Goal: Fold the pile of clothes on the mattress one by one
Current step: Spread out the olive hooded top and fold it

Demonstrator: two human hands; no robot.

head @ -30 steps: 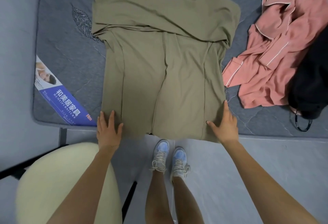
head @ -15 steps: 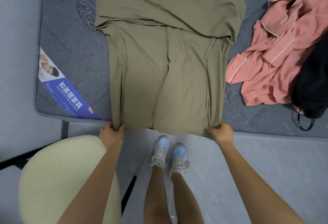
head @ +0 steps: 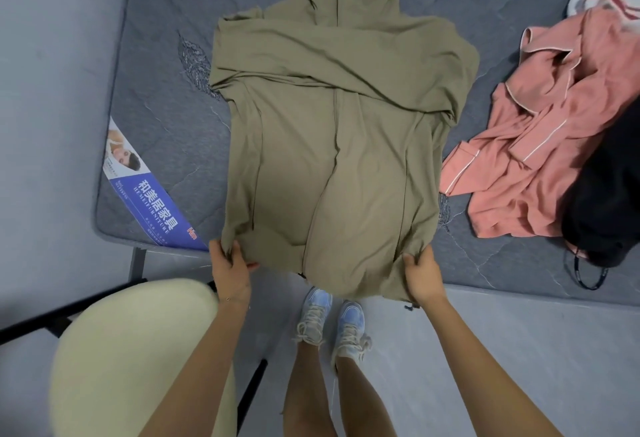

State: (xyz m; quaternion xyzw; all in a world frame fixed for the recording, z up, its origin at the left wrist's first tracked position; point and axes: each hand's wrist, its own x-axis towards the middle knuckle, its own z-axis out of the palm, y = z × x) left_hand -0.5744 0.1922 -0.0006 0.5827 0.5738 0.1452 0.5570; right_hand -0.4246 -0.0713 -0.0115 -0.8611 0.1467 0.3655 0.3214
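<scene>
At the 6 o'clock edge of the grey quilted mattress [head: 166, 90], the left hand [head: 230, 272] and right hand [head: 420, 275], flat a moment ago, now each pinch a bottom corner of the soft olive hoodie [head: 332, 125] and lift it, likely to fold it up. Crumpled pink clothes [head: 536, 145] wait at 3 o'clock

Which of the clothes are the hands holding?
The olive-green hooded top, spread in the middle of the mattress. The left hand and right hand grip its bottom corners; the pink garment and black garment lie apart to its right.
</scene>
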